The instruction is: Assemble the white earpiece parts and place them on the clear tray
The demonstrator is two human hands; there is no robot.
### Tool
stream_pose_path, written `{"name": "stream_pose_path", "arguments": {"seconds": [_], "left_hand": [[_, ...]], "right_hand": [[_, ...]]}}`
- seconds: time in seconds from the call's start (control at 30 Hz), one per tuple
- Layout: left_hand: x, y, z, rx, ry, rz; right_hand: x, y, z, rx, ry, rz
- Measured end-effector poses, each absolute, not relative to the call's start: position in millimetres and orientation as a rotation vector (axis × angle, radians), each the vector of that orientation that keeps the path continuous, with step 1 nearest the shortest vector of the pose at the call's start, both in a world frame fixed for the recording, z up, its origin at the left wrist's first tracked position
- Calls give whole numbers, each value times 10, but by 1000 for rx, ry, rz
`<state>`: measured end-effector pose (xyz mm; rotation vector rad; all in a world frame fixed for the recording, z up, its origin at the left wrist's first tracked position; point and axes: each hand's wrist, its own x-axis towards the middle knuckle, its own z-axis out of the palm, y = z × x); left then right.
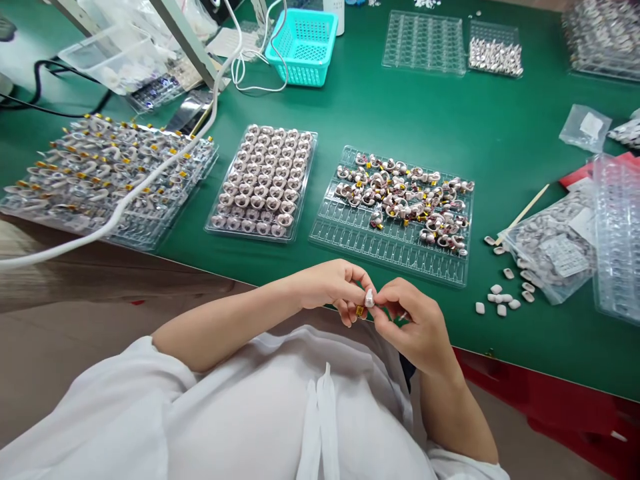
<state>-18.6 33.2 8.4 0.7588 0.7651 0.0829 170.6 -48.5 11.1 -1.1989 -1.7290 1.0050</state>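
Note:
My left hand [336,285] is closed, its thumb and fingers pinching a small glossy pale part [369,298] with a yellow tab [359,311] below it. My right hand [417,319] meets it from the other side, thumb and forefinger pressed on the same piece. Both hands are at the table's front edge, just over my lap. Directly beyond them lies a clear plastic tray [380,251] with many similar pale parts [400,193] with yellow tabs heaped in it. The inner side of the held piece is hidden by my fingers.
Left of that tray stands another tray [265,180] of pale rounded shells in rows, then stacked trays [105,177] of parts, crossed by a white cable [117,212]. At right are loose pale caps [501,299], a wooden stick [525,210] and a bag [555,247]. A turquoise basket [303,77] sits behind.

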Motion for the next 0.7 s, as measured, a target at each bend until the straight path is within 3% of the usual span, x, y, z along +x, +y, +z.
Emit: {"name": "stream_pose_path", "arguments": {"seconds": [0.53,0.7], "left_hand": [[-131,262,140,848,823,316],[-137,250,128,874,860,356]], "right_hand": [[1657,-514,50,-1290,-1600,971],[1630,-514,-8,-1294,-1649,802]]}}
